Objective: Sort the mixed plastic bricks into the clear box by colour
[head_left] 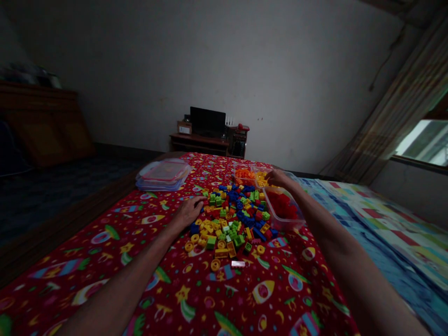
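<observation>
A loose pile of toy building bricks point(224, 212) in yellow, green, blue, red and orange lies on a red patterned cloth. My left hand point(191, 211) rests at the pile's left edge, fingers stretched towards the bricks, with nothing visible in it. Beyond the pile on the right, my right hand point(276, 178) is over a clear box with yellow bricks point(261, 179). Its fingers bend downwards, and their tips are too dim to show whether they hold a brick. Nearer stands a clear box point(287, 223) of red bricks, and behind is a box of orange bricks point(245, 175).
Stacked plastic lids point(164, 175) lie at the left on the cloth point(140, 261). A pale pink brick point(238, 264) sits in front of the pile. Blue and checked bedding point(364, 219) spreads to the right. At the far wall stands a desk with a monitor point(207, 120).
</observation>
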`<action>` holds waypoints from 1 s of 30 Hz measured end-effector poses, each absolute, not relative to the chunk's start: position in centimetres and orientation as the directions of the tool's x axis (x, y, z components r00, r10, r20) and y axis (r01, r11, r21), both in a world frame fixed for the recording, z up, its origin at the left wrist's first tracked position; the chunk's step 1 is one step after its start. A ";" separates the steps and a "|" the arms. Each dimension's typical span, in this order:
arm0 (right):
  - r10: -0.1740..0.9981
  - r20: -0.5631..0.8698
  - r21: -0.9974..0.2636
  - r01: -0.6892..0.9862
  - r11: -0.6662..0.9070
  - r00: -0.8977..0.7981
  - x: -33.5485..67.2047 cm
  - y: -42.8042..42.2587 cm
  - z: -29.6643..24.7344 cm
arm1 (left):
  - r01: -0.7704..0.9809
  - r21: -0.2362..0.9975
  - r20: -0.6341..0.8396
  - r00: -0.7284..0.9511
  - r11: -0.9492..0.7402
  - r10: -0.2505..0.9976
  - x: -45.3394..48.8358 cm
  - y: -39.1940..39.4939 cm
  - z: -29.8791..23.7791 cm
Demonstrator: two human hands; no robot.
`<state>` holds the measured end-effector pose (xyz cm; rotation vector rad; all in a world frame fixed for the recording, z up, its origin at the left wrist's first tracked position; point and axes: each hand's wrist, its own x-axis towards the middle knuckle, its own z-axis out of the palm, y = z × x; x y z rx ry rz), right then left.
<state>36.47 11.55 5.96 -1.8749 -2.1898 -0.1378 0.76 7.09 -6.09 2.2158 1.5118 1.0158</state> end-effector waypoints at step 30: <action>0.863 0.347 -0.258 0.847 0.465 -0.368 25.8 0.9 3.2 | 0.641 0.515 0.531 0.283 -0.569 0.799 3.3 7.8 -3.4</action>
